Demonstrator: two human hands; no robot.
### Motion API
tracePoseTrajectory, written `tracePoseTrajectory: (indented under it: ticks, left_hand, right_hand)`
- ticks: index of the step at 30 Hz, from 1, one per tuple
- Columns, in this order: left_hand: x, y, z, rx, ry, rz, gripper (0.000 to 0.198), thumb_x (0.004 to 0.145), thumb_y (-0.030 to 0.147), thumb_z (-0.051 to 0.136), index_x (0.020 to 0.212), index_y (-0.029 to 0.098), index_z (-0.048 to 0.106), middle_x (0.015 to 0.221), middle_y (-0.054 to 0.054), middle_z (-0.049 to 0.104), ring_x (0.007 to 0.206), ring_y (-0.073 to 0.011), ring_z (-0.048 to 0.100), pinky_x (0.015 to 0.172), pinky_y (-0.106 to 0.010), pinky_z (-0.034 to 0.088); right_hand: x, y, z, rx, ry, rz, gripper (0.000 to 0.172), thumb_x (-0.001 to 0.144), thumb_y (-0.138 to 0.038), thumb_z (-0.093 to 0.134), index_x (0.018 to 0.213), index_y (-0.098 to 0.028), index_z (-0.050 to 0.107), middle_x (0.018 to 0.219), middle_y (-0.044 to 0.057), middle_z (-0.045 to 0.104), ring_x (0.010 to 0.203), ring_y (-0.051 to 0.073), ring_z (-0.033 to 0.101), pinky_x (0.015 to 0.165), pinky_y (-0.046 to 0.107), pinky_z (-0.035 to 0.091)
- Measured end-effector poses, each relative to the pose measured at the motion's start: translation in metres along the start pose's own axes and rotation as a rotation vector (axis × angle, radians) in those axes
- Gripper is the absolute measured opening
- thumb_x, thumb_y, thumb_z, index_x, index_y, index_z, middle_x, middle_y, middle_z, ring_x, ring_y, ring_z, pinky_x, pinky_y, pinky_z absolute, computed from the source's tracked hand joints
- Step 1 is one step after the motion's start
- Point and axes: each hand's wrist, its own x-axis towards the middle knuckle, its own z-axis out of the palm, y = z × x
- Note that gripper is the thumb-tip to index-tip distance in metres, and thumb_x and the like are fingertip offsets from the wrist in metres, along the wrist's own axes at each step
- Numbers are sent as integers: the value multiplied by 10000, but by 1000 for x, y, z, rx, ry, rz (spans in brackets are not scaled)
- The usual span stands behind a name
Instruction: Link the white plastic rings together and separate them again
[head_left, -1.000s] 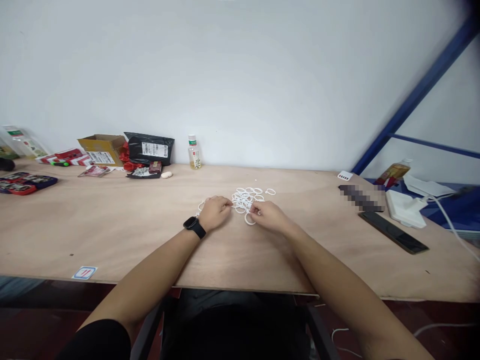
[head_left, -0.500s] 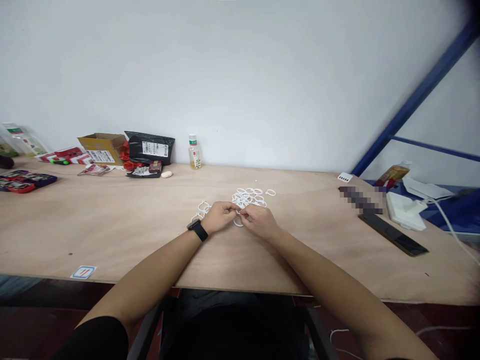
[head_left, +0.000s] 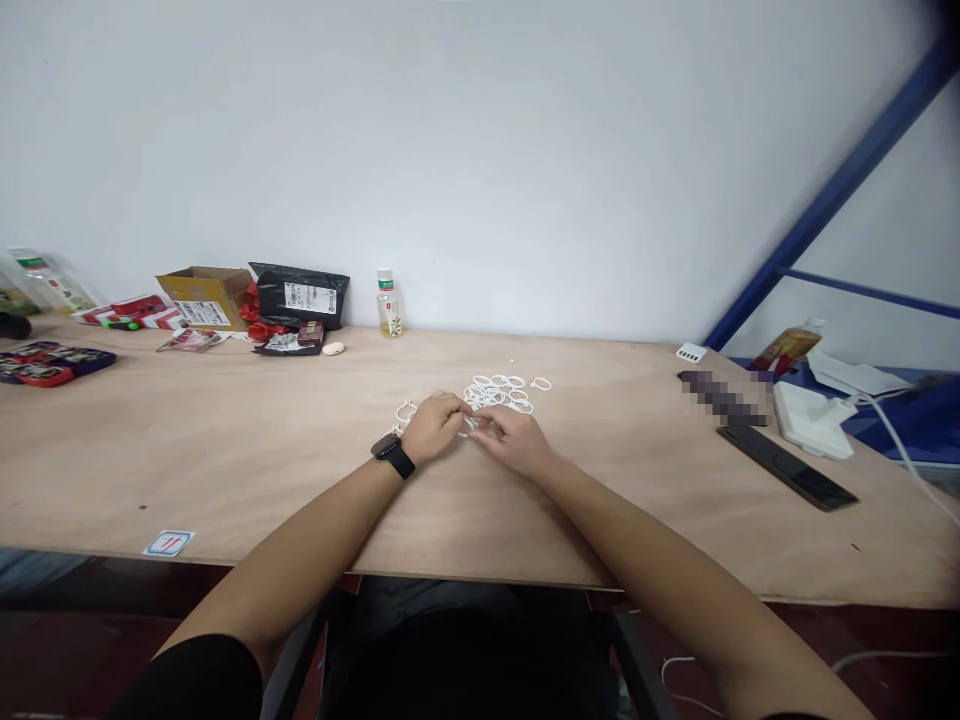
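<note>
Over the middle of the wooden table, a white plastic ring (head_left: 466, 430) is held up between my two hands. My left hand (head_left: 433, 428), with a black watch on its wrist, closes its fingertips on the ring's left side. Thumb and forefinger of my right hand (head_left: 512, 437) meet the ring from the other side with a small gap between them. Just beyond the fingers lies a loose pile of similar white rings (head_left: 495, 397). Several more rings (head_left: 406, 411) lie left of my left hand, partly covered by it.
Along the wall stand a drink bottle (head_left: 389, 305), a black parcel bag (head_left: 307, 297) and an open cardboard box (head_left: 201, 297). To the right are a phone (head_left: 786, 467), a white charger (head_left: 810, 420) and a blue metal frame (head_left: 825, 200). A number card (head_left: 169, 543) lies near the front edge.
The ring between my hands has turned and shifted slightly up and left. The right thumb and forefinger have spread a little apart. My left hand has rolled over slightly.
</note>
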Motion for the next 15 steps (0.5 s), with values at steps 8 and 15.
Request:
tracePoseTrajectory:
  ticks: [8,15]
  left_hand:
    - [-1,-16,-8,530,-121,-175,204,785,255,499,770,193,693,914,-95,671,930,-267,561,855,-412,373]
    - [-2,-25,-10,675,-114,-199,273,778,167,499,952,205,705,1031,-133,651,1006,-304,507,867,-453,305]
  right_hand:
    - [6,44,-18,-98,-35,248,202,828,-242,582,1012,-210,659,981,42,674,904,183,605,768,291,449]
    - [3,57,-16,-197,-162,343,328,764,-137,561,1072,-211,647,1081,55,637,928,191,597,772,278,431]
